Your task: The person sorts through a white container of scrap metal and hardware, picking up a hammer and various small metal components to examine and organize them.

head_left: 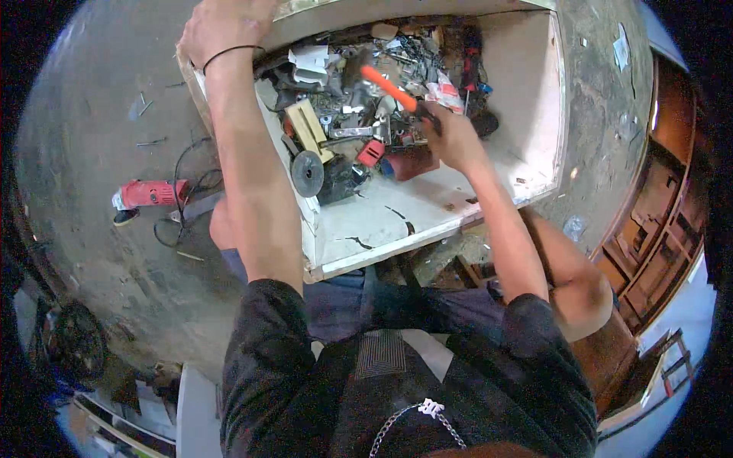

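— Head view, left side first: left hand [223, 29] clamped over the far left corner of the wooden box [534, 164], fingers curled round the rim, black band on the wrist. Holding nothing loose; steadying the box, by the look of it.

— And the right?

— Right hand [450, 137] down inside, closed round the dark end of an orange-handled tool [389, 88]. Handle slanting up and away toward the far wall, above the heap. Which way the working end points: cannot tell, hidden in the fist.

— Step in hand?

— Probably sorting through the clutter, with one tool picked out of it. Just below and left of that fist: a red block [371, 153], a grey grinding disc [307, 173] leaning near the left wall, a yellow-tan block [309, 126] beside it, white scraps [309, 62] at the far edge. Near half of the box floor mostly bare, cracked and pale.

— Next move calling for what?

— Likely a clean lift clear of the tangle, without snagging the metal bits around the fist, left grip kept firm on the corner.

— Anything outside the box?

— Red angle grinder [149, 195] on the concrete floor [92, 114], well apart to the left, cable looped beside it. Far from both hands.
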